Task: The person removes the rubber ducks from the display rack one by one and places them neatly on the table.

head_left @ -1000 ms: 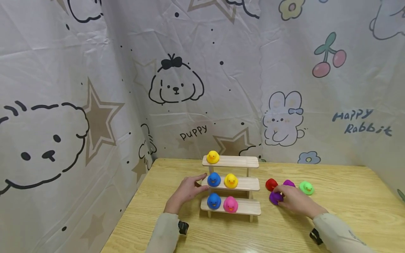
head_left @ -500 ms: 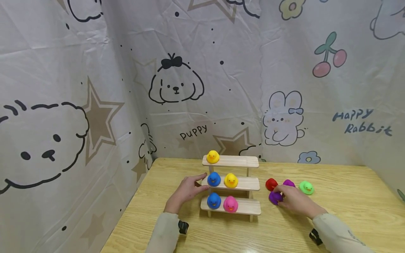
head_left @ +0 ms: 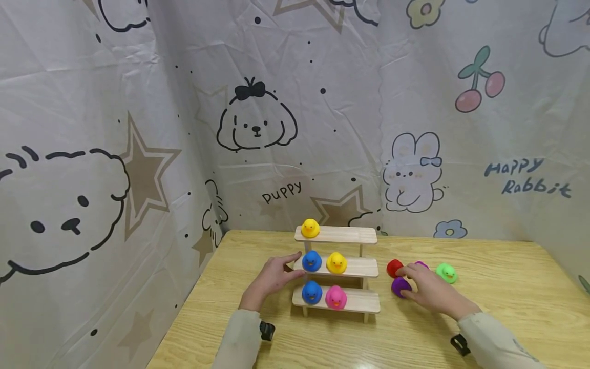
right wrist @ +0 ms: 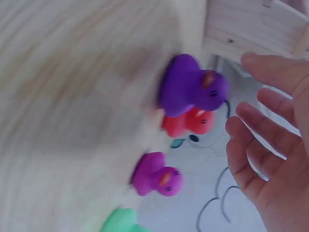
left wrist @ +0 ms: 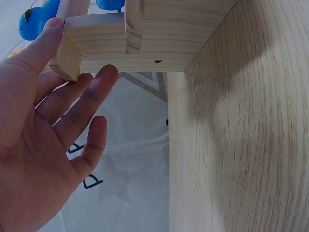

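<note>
In the head view, my left hand (head_left: pixel 273 280) holds the left end of the middle tier of a three-tier wooden display shelf (head_left: pixel 360 267). The left wrist view shows its thumb against the board's end and other fingers behind. My right hand (head_left: pixel 430 291) hovers with spread fingers beside a purple rubber duck (head_left: pixel 400 288) on the table. A gap shows between that hand (right wrist: pixel 277 135) and the purple duck (right wrist: pixel 183 89) in the right wrist view. Close behind sit a red duck (head_left: pixel 394 268) and a magenta duck (right wrist: pixel 157 175), the latter mostly hidden by the hand in the head view.
A green duck (head_left: pixel 446 273) sits right of the magenta one. On the shelf are a yellow duck (head_left: pixel 310 228) on top, a blue duck (head_left: pixel 312 261) and a yellow duck (head_left: pixel 337 263) mid-tier, and a blue duck (head_left: pixel 312 292) and pink duck (head_left: pixel 336 298) below. Printed curtains stand behind the table.
My right fingers have loosened from the purple duck and spread apart. The duck has shifted very slightly left. My left hand and the shelf stay where they were.
</note>
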A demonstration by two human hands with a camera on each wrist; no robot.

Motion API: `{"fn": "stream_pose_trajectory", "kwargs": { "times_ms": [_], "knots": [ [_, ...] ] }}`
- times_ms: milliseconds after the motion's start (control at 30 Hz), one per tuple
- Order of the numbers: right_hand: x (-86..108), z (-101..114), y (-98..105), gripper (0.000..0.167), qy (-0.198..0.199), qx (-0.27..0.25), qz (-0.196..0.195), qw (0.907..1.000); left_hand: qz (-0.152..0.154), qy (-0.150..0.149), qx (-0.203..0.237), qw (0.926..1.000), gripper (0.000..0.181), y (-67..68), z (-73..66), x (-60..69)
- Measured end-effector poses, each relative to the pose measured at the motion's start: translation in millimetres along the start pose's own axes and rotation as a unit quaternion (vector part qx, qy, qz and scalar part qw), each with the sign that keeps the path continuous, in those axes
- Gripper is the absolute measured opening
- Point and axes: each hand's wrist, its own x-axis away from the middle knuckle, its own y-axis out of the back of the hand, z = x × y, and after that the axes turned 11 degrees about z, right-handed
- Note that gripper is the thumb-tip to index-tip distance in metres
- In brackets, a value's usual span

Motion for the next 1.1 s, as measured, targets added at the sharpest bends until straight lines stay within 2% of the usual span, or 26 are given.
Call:
{"fn": "stream_pose_trajectory", "kwargs": {
  "times_ms": [233, 400, 733, 867, 1100],
  "knots": [
    [-3.9, 14.6, 8.7, 0.035, 0.048, 0.02, -0.049, 0.9974, 0.0, 0.001, -0.003, 1.0, 0.061, -0.1, 0.5, -1.3],
    [-7.8, 27.0, 18.1, 0.035, 0.076, 0.034, -0.07, 0.9941, -0.001, -0.004, -0.005, 1.0, 0.061, 0.0, 1.0, -1.7],
    [-20.1, 54.7, 31.7, 0.034, 0.099, 0.051, -0.1, 0.9888, 0.0, -0.001, -0.004, 1.0, 0.061, 1.0, 0.4, -2.1],
    [-25.7, 62.1, 33.8, 0.032, 0.119, 0.041, -0.114, 0.9855, 0.0, -0.002, -0.006, 1.0, 0.06, 0.8, 0.6, -2.7],
    [-34.1, 72.7, 37.2, 0.033, 0.126, 0.024, -0.109, 0.9857, 0.002, 0.002, 0.004, 1.0, 0.06, 1.0, 0.8, -2.3]
  ]
}}
